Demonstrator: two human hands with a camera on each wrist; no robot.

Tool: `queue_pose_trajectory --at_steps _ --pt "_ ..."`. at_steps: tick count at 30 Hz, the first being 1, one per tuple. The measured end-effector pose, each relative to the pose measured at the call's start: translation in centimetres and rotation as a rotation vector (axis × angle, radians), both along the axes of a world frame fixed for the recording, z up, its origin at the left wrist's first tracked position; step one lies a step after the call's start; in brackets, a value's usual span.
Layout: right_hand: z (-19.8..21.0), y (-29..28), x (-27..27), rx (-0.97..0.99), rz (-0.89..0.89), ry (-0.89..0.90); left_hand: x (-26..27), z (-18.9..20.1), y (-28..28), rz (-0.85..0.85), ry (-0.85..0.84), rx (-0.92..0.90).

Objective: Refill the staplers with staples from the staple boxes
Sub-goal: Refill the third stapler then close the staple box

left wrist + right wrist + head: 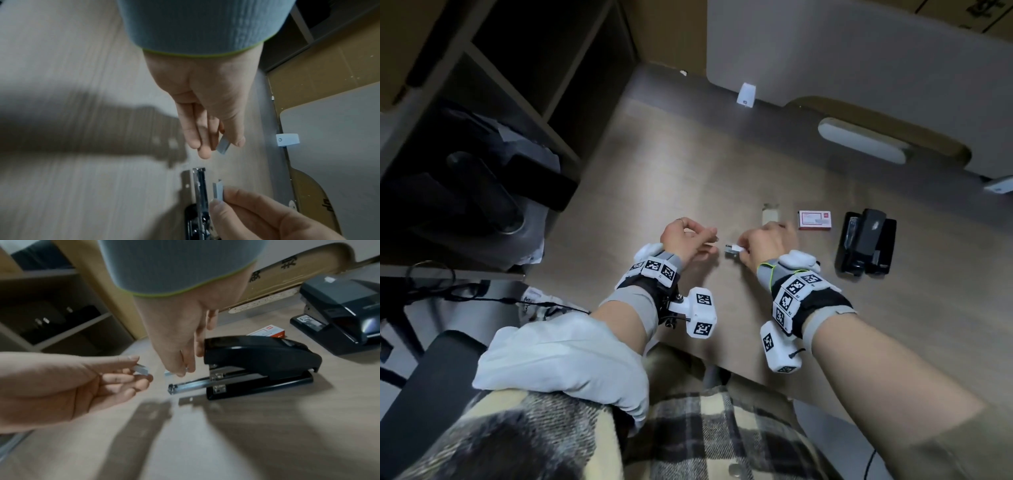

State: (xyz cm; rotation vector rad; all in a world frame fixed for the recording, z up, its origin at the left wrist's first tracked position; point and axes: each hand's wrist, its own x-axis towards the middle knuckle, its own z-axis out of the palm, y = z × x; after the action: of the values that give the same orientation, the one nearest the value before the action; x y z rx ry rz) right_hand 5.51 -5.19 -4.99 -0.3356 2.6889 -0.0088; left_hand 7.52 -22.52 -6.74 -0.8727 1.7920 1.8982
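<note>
Staples are light, brittle strips: left hand pinches one strip, right hand another; grip the sides gently.

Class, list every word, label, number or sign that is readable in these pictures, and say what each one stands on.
No text can be quoted with certainty.
Staple box: printed label, too small to read.
Cardboard box: two dark printed characters, blurred, not readable.
Far stapler: pale sticker on top, blurred.
Wrist bands: square black-and-white marker codes, no words.
White clip: small mark, unreadable.
</note>
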Motion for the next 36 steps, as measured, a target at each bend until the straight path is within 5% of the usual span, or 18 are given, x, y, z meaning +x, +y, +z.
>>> queue_pose_trajectory --at_steps 24,36 --pt "-2.3 -2.2 1.4 0.19 0.037 0.169 -1.1 -2.4 -1.2 -0.45 -0.133 -0.008" --pt "-0.8 -2.3 1.4 -0.32 -0.175 0.251 -3.0 -1.0 -0.6 -0.335 -0.095 0.006"
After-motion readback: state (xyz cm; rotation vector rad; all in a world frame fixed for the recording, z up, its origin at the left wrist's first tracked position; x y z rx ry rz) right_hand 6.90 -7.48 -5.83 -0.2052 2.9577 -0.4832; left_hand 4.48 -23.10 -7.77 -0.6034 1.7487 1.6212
